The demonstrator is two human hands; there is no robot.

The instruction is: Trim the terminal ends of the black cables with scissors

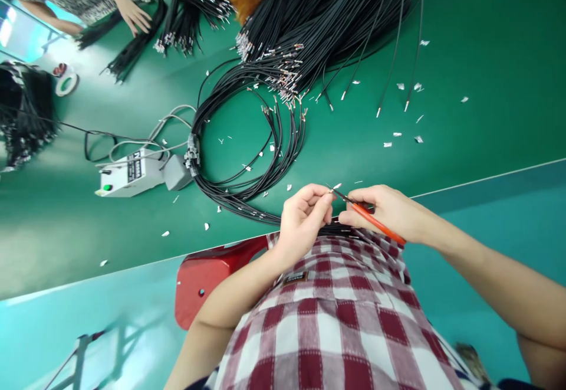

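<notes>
My left hand [305,216] pinches the end of a black cable near the table's front edge, its silvery tip showing past the fingertips. Orange-handled scissors [378,223] are in my right hand [389,210], the blades pointing left and meeting that tip. A looped bundle of black cables [239,201] runs from under my left hand across the green table, its stripped ends fanned out. More cable ends lie across my lap, just under both hands. Whether the blades are closed is too small to tell.
A white box with a green button [132,173] and a grey adapter [177,171] stand left of the loop. Thick cable bundles [336,18] fill the back. Foil scraps [418,139] are scattered around. Another person's hand [135,17] rests on cables, far left. A red stool [198,287] stands below.
</notes>
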